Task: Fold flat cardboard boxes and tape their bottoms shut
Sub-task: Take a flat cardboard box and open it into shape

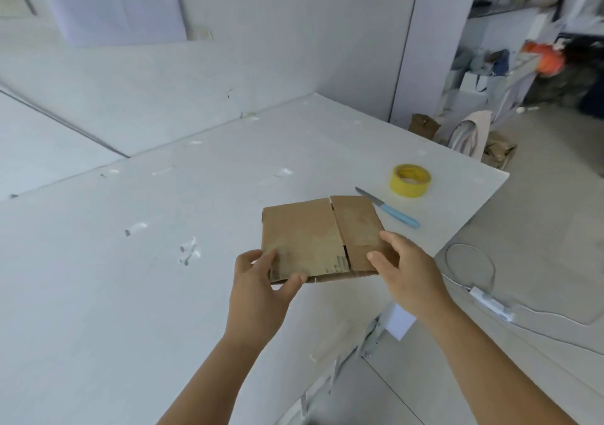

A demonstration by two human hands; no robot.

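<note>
Flat cardboard box (313, 238) held just above table (130, 294) near its front edge: left hand (261, 281) pinches near-left corner, right hand (397, 264) fingers lie loosely on right flap, prob to pop it open; tape roll (410, 180) + knife (389, 208) parked just beyond for sealing.

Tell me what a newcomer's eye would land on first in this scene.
The flat cardboard box draws the eye first, held over the white table near its right edge, the left hand pinching its near left corner and the right hand resting on its right flap. Next comes the yellow tape roll on the table beyond it, with a blue-handled knife lying between roll and box.
</note>
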